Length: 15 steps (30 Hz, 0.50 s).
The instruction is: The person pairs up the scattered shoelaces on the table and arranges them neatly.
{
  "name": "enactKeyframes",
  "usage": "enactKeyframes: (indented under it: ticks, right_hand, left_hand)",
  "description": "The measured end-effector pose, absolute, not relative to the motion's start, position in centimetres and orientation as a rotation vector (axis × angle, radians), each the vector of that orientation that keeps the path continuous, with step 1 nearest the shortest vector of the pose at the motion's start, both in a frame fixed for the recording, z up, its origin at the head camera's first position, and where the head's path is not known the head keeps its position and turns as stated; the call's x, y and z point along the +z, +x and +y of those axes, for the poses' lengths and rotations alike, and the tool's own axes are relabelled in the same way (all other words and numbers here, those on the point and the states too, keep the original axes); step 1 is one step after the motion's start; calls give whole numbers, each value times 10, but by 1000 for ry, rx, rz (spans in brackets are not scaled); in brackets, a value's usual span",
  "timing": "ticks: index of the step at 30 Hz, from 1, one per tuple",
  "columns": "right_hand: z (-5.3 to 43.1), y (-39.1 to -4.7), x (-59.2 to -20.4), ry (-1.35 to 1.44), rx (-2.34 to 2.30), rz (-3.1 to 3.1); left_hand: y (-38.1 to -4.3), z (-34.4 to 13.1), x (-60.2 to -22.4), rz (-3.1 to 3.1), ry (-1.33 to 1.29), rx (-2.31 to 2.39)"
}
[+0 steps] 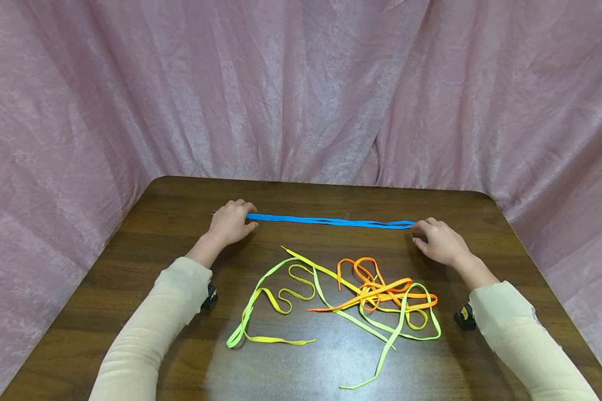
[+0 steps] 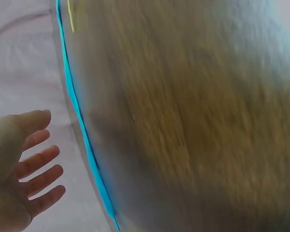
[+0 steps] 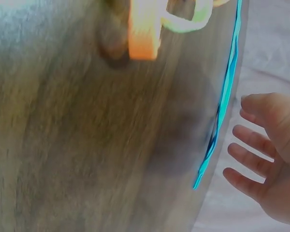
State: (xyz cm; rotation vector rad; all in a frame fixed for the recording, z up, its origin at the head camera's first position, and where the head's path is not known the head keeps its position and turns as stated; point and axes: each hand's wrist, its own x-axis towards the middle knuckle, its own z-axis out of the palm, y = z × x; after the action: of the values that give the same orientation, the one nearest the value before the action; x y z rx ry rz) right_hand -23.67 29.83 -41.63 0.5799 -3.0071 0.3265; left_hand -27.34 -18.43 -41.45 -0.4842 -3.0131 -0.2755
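A blue shoelace (image 1: 321, 221), folded into several strands, lies stretched straight across the far part of the table. My left hand (image 1: 232, 221) hovers at its left end, covering part of it in the head view. Seen from the left wrist, that hand's fingers (image 2: 41, 181) are spread and loosely bent, apart from the blue lace (image 2: 77, 104). Over the lace's right end is my right hand (image 1: 438, 241). In the right wrist view its fingers (image 3: 251, 140) are relaxed and apart, with nothing between them, beside the blue lace (image 3: 226, 92).
Nearer to me, an orange shoelace (image 1: 381, 289) lies tangled with a yellow lace (image 1: 321, 269) and a light green lace (image 1: 388, 342). They spread over the middle of the brown wooden table (image 1: 130, 267). Pink curtains (image 1: 291, 100) hang behind the table's far edge.
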Motion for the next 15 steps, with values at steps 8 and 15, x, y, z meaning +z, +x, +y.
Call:
enactKeyframes:
  ticks: [8, 15]
  right_hand:
    - [286, -229, -413, 645, 328, -2981]
    - [275, -226, -417, 743, 306, -2942]
  left_hand:
    - [-263, -156, -414, -3013, -626, -241]
    - [-252, -128, -409, -2977, -787, -143]
